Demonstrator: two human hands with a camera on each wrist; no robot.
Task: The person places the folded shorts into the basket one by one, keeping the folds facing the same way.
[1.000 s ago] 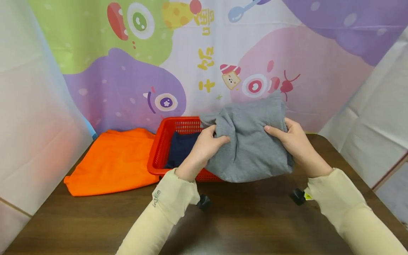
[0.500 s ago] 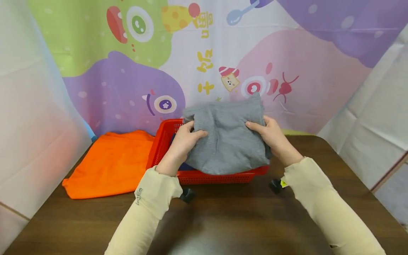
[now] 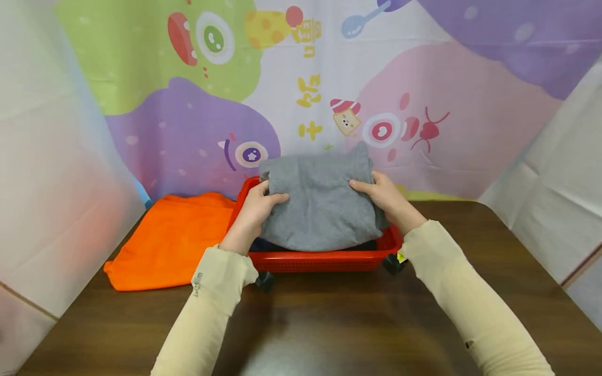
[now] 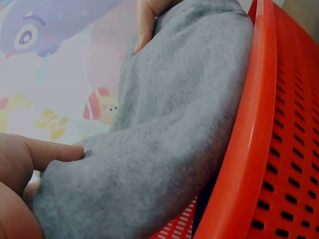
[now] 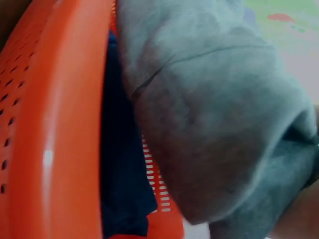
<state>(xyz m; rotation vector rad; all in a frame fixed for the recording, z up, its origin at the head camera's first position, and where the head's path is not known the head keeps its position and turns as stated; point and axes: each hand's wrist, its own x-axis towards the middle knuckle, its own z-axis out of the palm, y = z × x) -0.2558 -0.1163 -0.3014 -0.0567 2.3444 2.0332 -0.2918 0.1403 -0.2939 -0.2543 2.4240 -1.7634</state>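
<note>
Head view — left fingers [image 3: 278,198], right fingers [image 3: 361,186] pinching one grey cloth [image 3: 320,203], over one red basket [image 3: 320,260], one orange cloth [image 3: 174,245] beside

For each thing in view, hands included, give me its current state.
Red basket: upright on the table
Dark blue cloth: inside the basket, mostly hidden
Orange cloth: lying flat, left of the basket
Gray cloth: folded, held up over the basket
Left hand: gripping the gray cloth
Right hand: gripping its other side
</note>
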